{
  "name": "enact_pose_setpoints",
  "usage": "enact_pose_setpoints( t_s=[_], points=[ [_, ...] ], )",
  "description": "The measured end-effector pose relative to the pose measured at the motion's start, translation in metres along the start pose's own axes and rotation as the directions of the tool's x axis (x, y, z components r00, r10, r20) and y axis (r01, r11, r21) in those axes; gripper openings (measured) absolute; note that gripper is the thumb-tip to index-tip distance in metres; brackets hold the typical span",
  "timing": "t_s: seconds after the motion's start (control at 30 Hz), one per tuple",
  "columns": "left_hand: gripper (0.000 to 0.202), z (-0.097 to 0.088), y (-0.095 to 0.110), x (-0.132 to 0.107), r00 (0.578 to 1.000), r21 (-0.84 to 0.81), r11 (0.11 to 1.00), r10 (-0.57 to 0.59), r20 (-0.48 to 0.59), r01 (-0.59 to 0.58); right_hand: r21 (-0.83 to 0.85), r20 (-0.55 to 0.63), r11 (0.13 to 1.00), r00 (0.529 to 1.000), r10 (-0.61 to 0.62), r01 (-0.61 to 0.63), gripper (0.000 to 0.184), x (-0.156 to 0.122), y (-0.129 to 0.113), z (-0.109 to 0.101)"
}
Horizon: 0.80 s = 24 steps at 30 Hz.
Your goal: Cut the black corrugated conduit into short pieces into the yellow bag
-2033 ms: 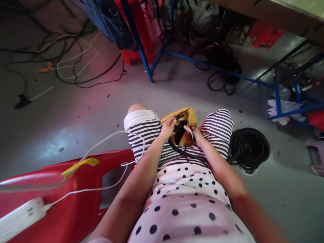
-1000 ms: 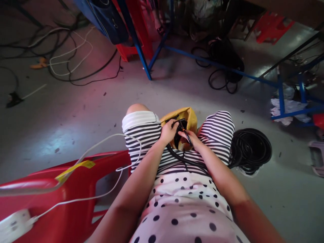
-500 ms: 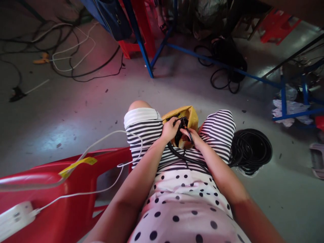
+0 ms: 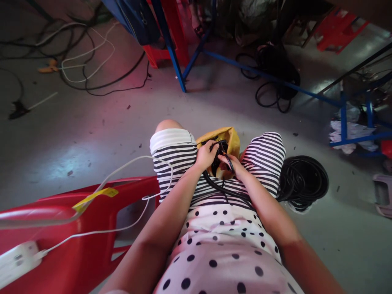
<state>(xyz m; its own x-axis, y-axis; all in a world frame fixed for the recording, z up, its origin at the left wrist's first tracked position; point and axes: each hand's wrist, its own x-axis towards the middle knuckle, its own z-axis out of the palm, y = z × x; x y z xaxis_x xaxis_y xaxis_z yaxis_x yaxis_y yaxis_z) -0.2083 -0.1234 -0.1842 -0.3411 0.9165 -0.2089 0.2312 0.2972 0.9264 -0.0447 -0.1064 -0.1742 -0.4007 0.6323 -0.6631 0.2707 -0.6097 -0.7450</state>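
Note:
I sit with a yellow bag [image 4: 230, 138] between my knees, black parts inside it. My left hand [image 4: 205, 155] grips a black cable end [image 4: 218, 144] at the bag's mouth. My right hand [image 4: 232, 163] pinches a thin black wire beside it, over the bag. A thick black cable [image 4: 221, 189] runs from my hands across my striped lap to a black cable coil [image 4: 303, 179] on the floor at my right.
A red plastic chair [image 4: 76, 232] stands at my left with a white power strip [image 4: 16, 261] and white cord on it. Blue table frames [image 4: 179, 69] stand ahead and right. Loose cables [image 4: 88, 69] lie on the grey floor far left, another black bundle [image 4: 277, 69] ahead.
My hands stay at the bag's mouth, the fingers shifting slightly on the black cable end. The view drifted a little; nothing else moved.

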Motion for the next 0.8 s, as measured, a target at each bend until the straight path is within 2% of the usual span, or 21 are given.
enact_pose_setpoints(
  t_s=[0.47, 0.8],
  points=[
    [0.015, 0.0007, 0.0003, 0.0016, 1.0, 0.047, 0.999, 0.007, 0.025, -0.009, -0.033, -0.007, 0.999, 1.0, 0.02, -0.02, 0.048, -0.0019, -0.0036, 0.0012],
    [0.021, 0.0002, 0.0013, 0.0021, 0.999, 0.11, 0.994, 0.0, 0.046, -0.005, -0.019, 0.01, 1.0, 1.0, 0.007, -0.007, 0.055, -0.0021, -0.0028, -0.0005]
  ],
)
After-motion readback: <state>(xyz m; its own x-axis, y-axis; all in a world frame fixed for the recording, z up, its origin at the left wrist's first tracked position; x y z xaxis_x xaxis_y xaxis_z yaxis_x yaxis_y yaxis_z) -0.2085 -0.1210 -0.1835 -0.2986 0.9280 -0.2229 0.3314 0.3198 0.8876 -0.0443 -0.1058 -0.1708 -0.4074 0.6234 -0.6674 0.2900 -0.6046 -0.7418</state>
